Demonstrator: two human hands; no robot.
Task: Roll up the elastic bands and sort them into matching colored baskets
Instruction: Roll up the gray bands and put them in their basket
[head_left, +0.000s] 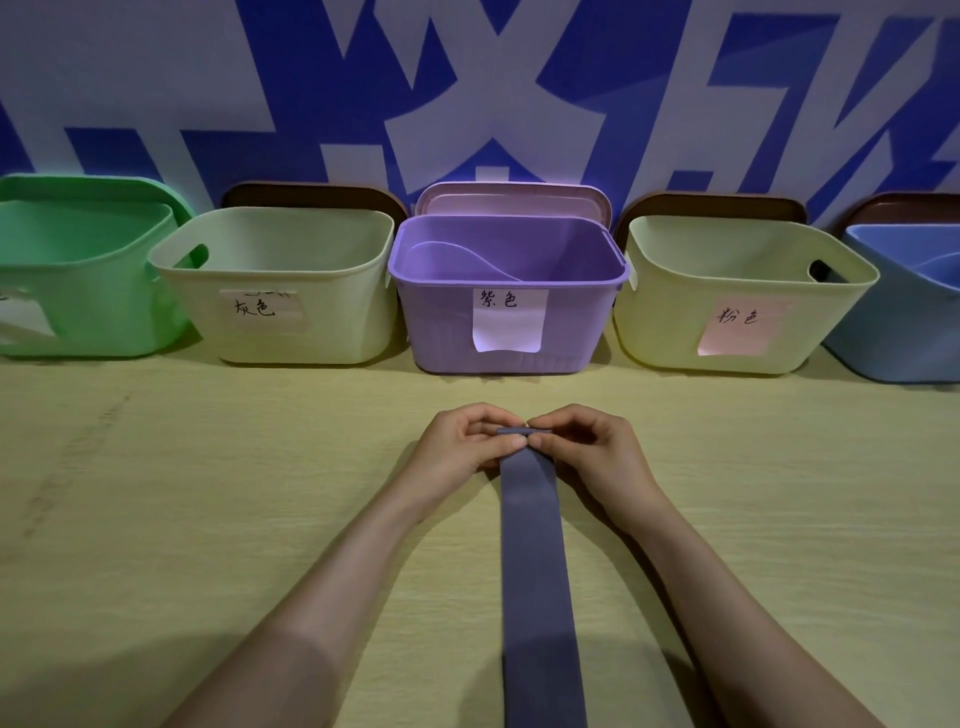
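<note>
A long grey-purple elastic band (535, 561) lies flat on the wooden table, running from the bottom edge up to my hands. Its far end is folded into a small roll. My left hand (467, 441) and my right hand (587, 447) both pinch that rolled end between thumb and fingers, side by side. A row of baskets stands behind: green (78, 291), cream with a grey label (291, 291), purple (509, 306), cream with a pink label (737, 306), and blue (909, 322).
The baskets stand against a blue and white patterned wall. Lids lean behind several baskets, a pink one (514, 197) behind the purple basket. Another band lies inside the purple basket. Bare table surface (208, 493) spreads to both sides of my arms.
</note>
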